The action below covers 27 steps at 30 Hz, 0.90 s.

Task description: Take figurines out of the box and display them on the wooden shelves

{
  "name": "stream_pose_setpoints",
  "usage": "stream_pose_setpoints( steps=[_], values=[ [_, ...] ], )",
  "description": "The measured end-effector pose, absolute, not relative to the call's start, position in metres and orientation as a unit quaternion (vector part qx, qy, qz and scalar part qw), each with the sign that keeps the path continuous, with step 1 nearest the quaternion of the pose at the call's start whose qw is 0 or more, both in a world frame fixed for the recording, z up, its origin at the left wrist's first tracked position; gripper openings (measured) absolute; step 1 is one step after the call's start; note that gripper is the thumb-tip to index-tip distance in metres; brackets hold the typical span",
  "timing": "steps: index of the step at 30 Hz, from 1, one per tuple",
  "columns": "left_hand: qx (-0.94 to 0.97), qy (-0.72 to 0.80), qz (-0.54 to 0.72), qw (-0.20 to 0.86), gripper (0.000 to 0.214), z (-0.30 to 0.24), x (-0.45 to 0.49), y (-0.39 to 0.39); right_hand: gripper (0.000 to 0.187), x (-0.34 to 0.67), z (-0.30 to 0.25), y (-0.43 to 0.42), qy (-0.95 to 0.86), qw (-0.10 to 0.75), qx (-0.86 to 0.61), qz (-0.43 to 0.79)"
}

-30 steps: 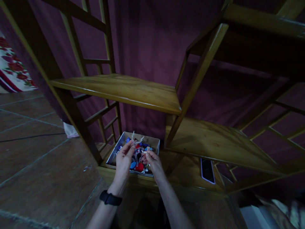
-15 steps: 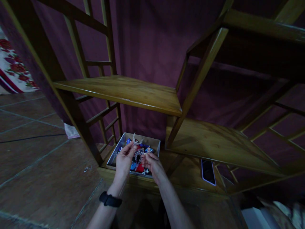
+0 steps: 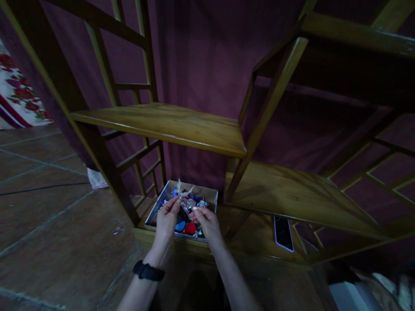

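Note:
My left hand [image 3: 167, 219] and my right hand [image 3: 206, 221] are raised over a shallow cardboard box [image 3: 212, 197]. Between them is a clear, shiny ornament [image 3: 187, 203] with pale antler-like prongs at its top. My left fingers pinch it near the base of the prongs, and my right thumb and fingers close on its lower right side. Small mixed items lie in the box below, among them a red round piece [image 3: 190, 229] and a blue piece [image 3: 180, 226]. Blue and purple bits at the back are partly hidden by the ornament.
The box stands on the bottom board of a wooden shelf unit; a shelf [image 3: 168, 125] juts out above it. A phone [image 3: 283, 233] lies to the right. On the floor at left are a small clear scrap [image 3: 119, 230] and a dark cable [image 3: 48, 187].
The ornament has turned between my hands, and its body and prongs now show more fully. My right hand has shifted slightly; the box has stayed put.

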<state>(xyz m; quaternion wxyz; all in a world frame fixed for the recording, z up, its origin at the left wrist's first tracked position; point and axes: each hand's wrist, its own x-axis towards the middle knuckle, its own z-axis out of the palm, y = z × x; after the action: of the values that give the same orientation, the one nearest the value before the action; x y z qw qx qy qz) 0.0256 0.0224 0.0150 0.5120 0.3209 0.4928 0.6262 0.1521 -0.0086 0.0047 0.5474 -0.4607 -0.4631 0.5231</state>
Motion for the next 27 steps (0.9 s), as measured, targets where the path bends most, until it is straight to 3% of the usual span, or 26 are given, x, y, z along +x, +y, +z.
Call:
stream_pose_setpoints(
  steps=[11, 16, 27],
  values=[
    [0.311, 0.466, 0.539, 0.628, 0.049, 0.014, 0.036, 0.014, 0.038, 0.154, -0.002, -0.005, -0.467, 0.558, -0.466, 0.503],
    [0.325, 0.457, 0.528, 0.637, 0.039, 0.011, 0.039, 0.015, 0.037, 0.153, -0.001, -0.007, -0.464, 0.558, -0.465, 0.507],
    [0.349, 0.470, 0.519, 0.623, 0.042, 0.003, 0.040, 0.019, 0.039, 0.151, 0.012, -0.009, -0.413, 0.576, -0.469, 0.527]
  ],
)
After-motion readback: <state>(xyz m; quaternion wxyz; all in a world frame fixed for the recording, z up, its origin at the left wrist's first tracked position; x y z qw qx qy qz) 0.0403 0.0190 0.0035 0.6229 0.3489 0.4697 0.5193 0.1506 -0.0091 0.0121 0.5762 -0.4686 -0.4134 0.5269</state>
